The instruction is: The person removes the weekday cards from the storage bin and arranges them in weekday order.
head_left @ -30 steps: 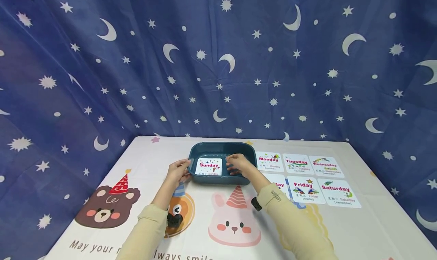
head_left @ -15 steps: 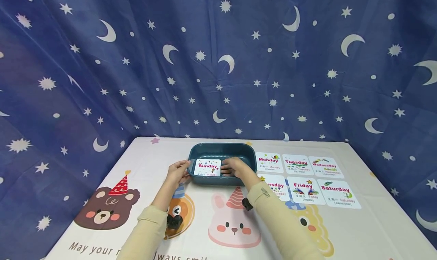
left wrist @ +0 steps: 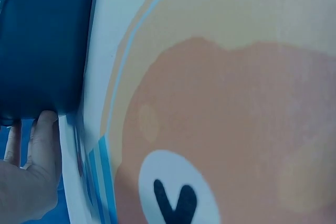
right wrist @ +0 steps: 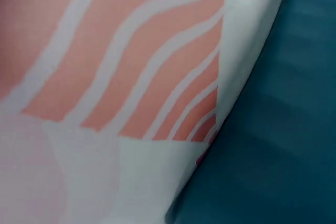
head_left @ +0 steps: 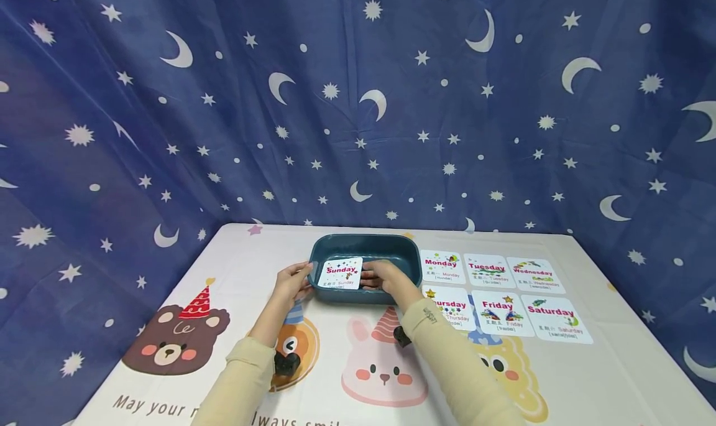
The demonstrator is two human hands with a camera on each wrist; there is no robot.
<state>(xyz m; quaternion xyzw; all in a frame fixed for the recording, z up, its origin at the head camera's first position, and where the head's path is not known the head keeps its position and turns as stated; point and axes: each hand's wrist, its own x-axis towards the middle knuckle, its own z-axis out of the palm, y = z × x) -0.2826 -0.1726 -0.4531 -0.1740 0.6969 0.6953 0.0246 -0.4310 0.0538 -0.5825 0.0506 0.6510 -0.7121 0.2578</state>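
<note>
A dark teal plastic basin [head_left: 358, 296] stands near the back of the table. My left hand [head_left: 292, 280] holds it by its left end, the thumb at the rim; in the left wrist view, fingers of my left hand [left wrist: 39, 166] lie against the basin's wall [left wrist: 44, 45]. Inside the basin is a white "Sunday" card [head_left: 341, 273], slightly tilted. Reaching in from the right, my right hand [head_left: 387, 278] pinches the card's right edge. The right wrist view shows only the basin's side [right wrist: 268, 140] and the tablecloth, without the hand.
Right of the basin, weekday cards lie in two rows: Monday [head_left: 442, 267], Tuesday [head_left: 489, 271] and Wednesday [head_left: 536, 275] behind, Thursday [head_left: 450, 308], Friday [head_left: 503, 313] and Saturday [head_left: 556, 319] in front. A cartoon-print tablecloth [head_left: 246, 388] covers the table; a blue starry curtain [head_left: 358, 102] hangs behind.
My right hand has moved left inside the basin to the "Sunday" card's edge, and the card has shifted slightly left and changed its tilt. The left hand stays at the basin's end.
</note>
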